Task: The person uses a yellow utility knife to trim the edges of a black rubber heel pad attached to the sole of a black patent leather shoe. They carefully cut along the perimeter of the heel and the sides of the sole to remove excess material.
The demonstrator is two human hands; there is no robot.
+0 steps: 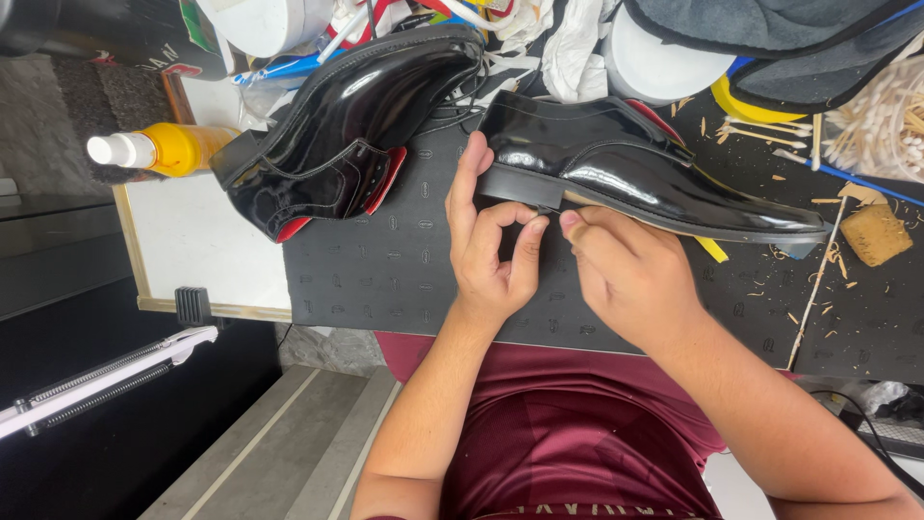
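Both hands (553, 255) pinch glossy blk shoe (635, 169) sole.

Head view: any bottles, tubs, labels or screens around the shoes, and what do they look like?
Bottle: left of the shoes, lying on its side, yellow-orange with white cap.
White tub: top left, round.
White tub: behind the right shoe, round, plain white.
Cotton swab container: far right, clear.
No screens visible.

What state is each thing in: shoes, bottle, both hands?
Glossy black leather shoe at the hands: on its side, heel steadied.
Second glossy black shoe: lying untouched on the mat.
Yellow plastic bottle: lying flat, capped.
Left hand: fingers on the heel.
Right hand: pinching at the sole edge.
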